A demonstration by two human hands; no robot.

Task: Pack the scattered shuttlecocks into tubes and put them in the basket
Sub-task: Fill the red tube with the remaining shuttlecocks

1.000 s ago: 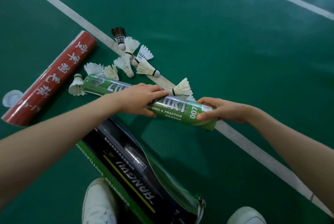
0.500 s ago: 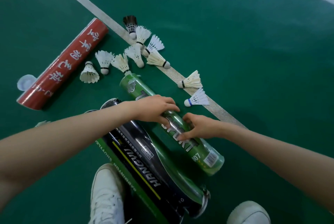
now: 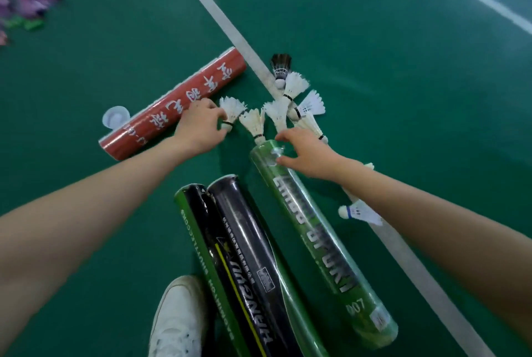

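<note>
On smooth green court flooring (image 3: 374, 97) crossed by a white painted line (image 3: 230, 25), a glossy translucent green plastic tube (image 3: 305, 230) lies lengthwise. Its far end is under the right hand (image 3: 309, 156), whose thumb and forefinger curl round the rim. Just to the left, the left hand (image 3: 198, 128) pinches the cork base of a white feathered shuttlecock (image 3: 232, 109), which lies between that hand and the green tube's mouth. Beyond both hands a cluster of white feather shuttlecocks (image 3: 295, 86) fans over the line, with a black-feathered shuttlecock (image 3: 280, 64) at its far edge. A blue-banded shuttlecock (image 3: 359, 212) lies beside the right forearm. A red cardboard tube (image 3: 172, 106) with white characters lies just behind the left hand, a round white cap (image 3: 115, 117) at its near end. Two shiny black cylinders (image 3: 244, 241) lie beside the green tube, near a white shoe (image 3: 175, 319).
</note>
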